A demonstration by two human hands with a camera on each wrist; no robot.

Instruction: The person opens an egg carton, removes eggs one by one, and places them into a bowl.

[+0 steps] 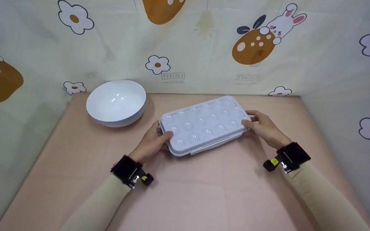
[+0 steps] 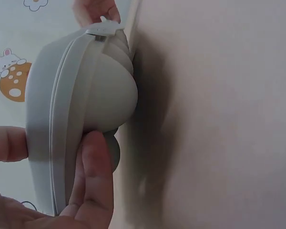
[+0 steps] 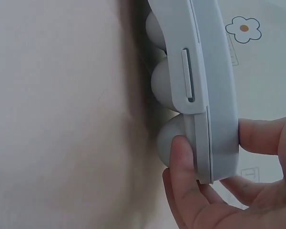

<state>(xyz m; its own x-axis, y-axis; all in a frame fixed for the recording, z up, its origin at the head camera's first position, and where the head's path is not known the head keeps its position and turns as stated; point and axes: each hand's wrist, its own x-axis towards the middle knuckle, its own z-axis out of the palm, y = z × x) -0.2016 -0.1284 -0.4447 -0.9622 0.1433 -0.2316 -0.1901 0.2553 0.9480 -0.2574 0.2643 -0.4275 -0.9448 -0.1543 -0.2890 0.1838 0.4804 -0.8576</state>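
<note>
Two hands grasp a white plastic egg box between them: the person's left hand (image 1: 148,142) grips one short end of the box (image 1: 201,125), and the right hand (image 1: 267,130) grips the other. Each thumb presses on the lid (image 2: 40,98), while fingers curl beneath, against the rounded cups (image 2: 112,93) of the base, as the wrist views show. The egg box is lid-side up and close over the middle of the surface (image 1: 188,199), set at a slant with its right end farther back; whether its cups touch below cannot be told. A long latch (image 1: 217,144) runs along the side facing the person, and small domes stand in rows across the top.

Black wrist cameras are strapped over the cuffs of a pale left sleeve (image 1: 96,203) and a matching right sleeve (image 1: 329,199).

A glossy white bowl (image 1: 117,101) sits upright toward the back left of the surface, near the box but apart from it. Behind, a pale fabric backdrop (image 1: 120,54) carries printed flowers (image 1: 157,65), brown spotted egg shapes and a white rabbit (image 1: 281,27).
</note>
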